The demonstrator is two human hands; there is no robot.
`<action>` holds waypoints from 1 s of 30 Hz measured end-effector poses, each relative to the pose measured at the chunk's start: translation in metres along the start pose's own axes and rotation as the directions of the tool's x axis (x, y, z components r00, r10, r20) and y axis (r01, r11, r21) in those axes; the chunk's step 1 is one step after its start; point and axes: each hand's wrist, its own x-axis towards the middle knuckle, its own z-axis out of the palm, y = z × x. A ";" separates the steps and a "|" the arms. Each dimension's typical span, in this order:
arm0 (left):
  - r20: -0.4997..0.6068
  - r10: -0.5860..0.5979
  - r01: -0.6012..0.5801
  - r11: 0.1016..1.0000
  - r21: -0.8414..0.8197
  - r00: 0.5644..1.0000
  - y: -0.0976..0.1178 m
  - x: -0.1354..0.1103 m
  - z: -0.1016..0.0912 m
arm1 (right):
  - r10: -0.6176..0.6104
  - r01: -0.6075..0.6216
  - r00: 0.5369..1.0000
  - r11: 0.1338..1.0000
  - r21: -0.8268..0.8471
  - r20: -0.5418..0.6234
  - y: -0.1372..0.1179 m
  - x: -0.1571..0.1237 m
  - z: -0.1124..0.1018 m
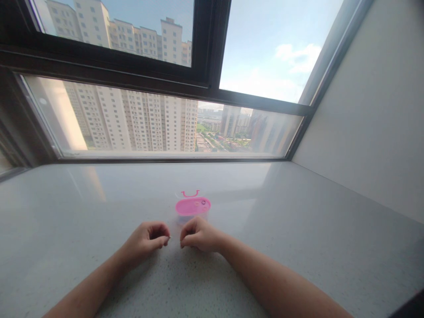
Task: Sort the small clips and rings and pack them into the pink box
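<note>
My left hand [147,239] rests on a pale speckled stone sill [82,229], its fingers curled and thumb pinched against the forefinger; whatever lies in the pinch is too small to make out. My right hand [198,235] lies close beside it, fingers curled and pinched the same way, the two fingertips nearly facing each other. Just beyond my right hand stands a small clear box with a pink oval lid [192,206]. A thin pink U-shaped handle [190,193] shows behind the lid.
A dark-framed window [208,84] runs along the far edge of the sill, with tall apartment blocks outside. A plain wall [371,123] closes the right side. The sill stretches wide to the left and right of my hands.
</note>
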 end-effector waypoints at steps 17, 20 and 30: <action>-0.027 -0.028 0.025 0.996 -0.083 0.999 0.006 -0.001 -0.001 | -0.025 0.024 1.000 1.000 -0.014 -0.017 0.001 0.000 0.000; -0.053 -0.069 0.060 0.985 -0.160 0.996 0.007 -0.002 -0.001 | -0.017 0.017 1.000 1.000 -0.013 -0.014 -0.001 0.000 0.000; -0.067 -0.133 0.087 0.880 -0.467 0.989 0.002 -0.006 -0.005 | -0.002 0.003 1.000 1.000 -0.002 0.020 -0.001 0.000 -0.001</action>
